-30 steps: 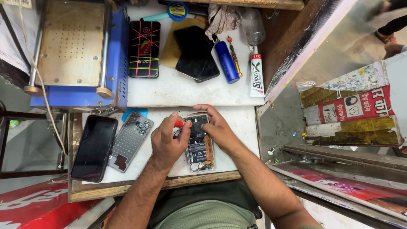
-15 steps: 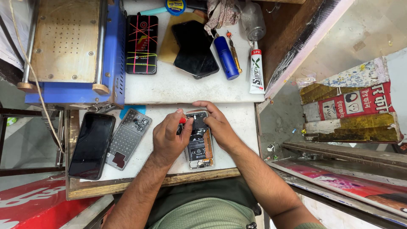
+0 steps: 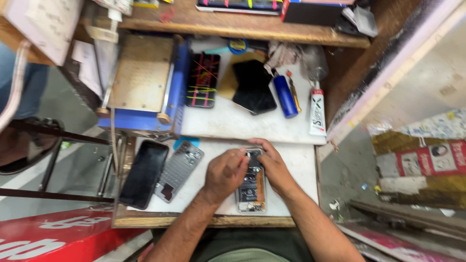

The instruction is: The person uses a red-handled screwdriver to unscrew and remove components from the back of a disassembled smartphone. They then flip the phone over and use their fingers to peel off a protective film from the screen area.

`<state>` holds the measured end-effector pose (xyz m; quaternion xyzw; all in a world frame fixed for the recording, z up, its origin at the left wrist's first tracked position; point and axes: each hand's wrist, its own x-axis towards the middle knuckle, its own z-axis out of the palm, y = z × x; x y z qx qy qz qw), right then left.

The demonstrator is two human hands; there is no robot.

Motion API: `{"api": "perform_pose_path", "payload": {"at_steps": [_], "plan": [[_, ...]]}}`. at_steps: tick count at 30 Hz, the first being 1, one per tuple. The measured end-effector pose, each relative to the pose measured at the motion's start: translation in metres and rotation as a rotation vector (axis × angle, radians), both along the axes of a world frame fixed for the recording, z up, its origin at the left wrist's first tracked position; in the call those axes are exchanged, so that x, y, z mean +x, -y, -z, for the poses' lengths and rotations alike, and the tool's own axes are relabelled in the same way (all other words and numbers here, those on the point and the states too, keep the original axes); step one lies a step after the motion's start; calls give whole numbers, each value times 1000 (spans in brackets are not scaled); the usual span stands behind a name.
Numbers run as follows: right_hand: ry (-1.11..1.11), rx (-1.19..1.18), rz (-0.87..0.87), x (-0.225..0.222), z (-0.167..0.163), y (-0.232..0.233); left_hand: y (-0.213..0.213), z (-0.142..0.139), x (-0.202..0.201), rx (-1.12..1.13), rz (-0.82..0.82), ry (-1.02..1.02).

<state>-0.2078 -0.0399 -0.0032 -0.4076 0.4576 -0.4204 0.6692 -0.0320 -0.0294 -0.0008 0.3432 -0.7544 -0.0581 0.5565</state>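
An opened phone (image 3: 251, 193) with its circuit board and battery showing lies on the white bench top (image 3: 302, 167). My left hand (image 3: 224, 173) rests over its upper part with the fingers curled. The small red tool seen between them earlier is hidden by the fingers now. My right hand (image 3: 272, 164) holds the phone's top right corner, thumb and fingers on the edge. The two hands touch above the phone's camera end.
A black phone (image 3: 144, 173) and a grey back cover (image 3: 178, 170) lie to the left. Behind them are a blue machine with a metal plate (image 3: 141, 82), a screen with coloured lines (image 3: 204, 80), a black screen (image 3: 252, 88), a blue cylinder (image 3: 285, 96) and a white glue tube (image 3: 317, 109). A wooden shelf (image 3: 242, 30) overhangs.
The view has tilted up, showing the shelf. Both hands stay on the opened phone, and the red tool at my left fingers is no longer visible.
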Motion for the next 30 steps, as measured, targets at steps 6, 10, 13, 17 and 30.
{"api": "perform_pose_path", "payload": {"at_steps": [6,10,13,17,30], "plan": [[12,67,19,-1,3,1,-3,-4,2,11,48,29],[22,71,32,-1,5,1,-3,-4,1,27,63,39],[31,63,33,-2,7,1,-4,-4,2,60,111,23],[44,44,27,-1,6,1,-8,-6,6,-14,61,74],[37,-2,-22,-3,9,-1,-5,-15,11,222,218,-14]]}}
